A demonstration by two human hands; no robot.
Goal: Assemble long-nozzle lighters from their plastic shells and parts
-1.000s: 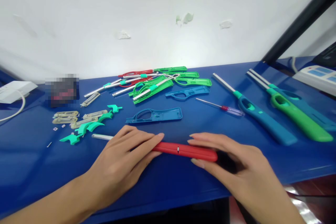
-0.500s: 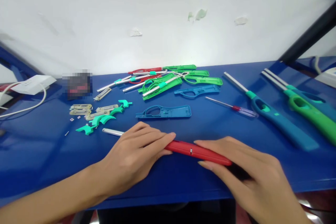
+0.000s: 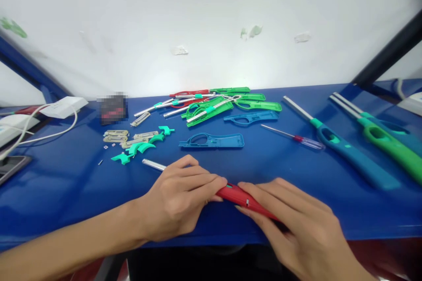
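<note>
A red lighter with a long metal tube lies across both hands above the blue table's front part. My left hand is closed round its front section, hiding where the tube meets the body. My right hand grips the rear of the red body between thumb and fingers. A small metal piece shows in a slot on the body, and a bit of green shows near my left fingertips. Just beyond the hands lies a blue half shell.
Teal triggers and pale clear parts lie left. Green shells and metal tubes are piled at the back. A screwdriver, a blue lighter and a green lighter lie right. A white adapter and phone sit far left.
The view has shifted, moving the table items rightward, mostly at the left. My right hand has moved further forward along the red body, closer to my left hand. Both hands still grip the lighter.
</note>
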